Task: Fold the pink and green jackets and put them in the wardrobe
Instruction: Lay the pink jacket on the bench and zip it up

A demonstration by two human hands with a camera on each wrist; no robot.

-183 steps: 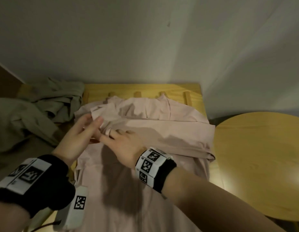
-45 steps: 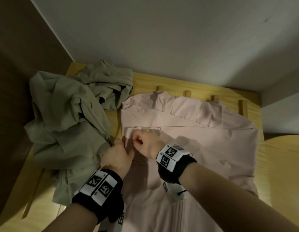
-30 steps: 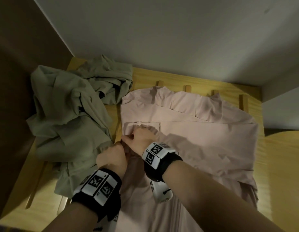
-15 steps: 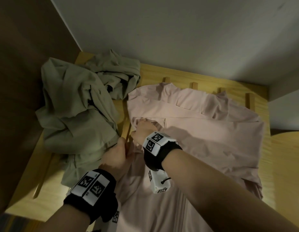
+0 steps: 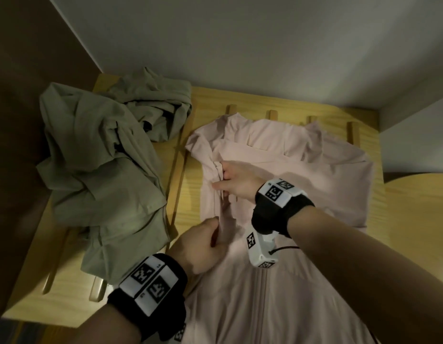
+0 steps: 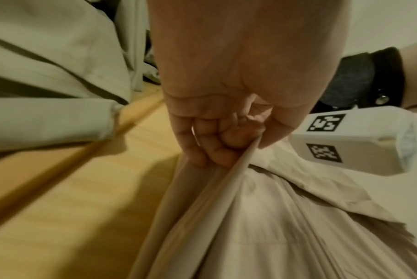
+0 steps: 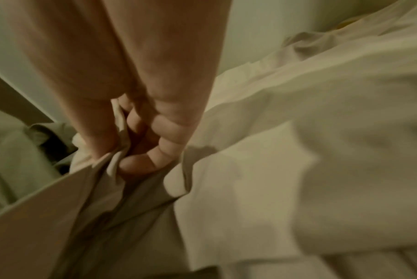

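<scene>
My left grip (image 5: 203, 244) is curled tight on a fold along the left edge of the pink jacket (image 5: 302, 189), fabric bunched between thumb and fingers (image 6: 210, 149). My right grip (image 5: 236, 181) pinches the same edge farther up, nearer the collar. I see the pink jacket spread flat on the slatted wooden surface (image 5: 379, 207), running under both wrists. Just left of it, apart from both hands, lies the green jacket (image 5: 103, 182), crumpled in a heap.
</scene>
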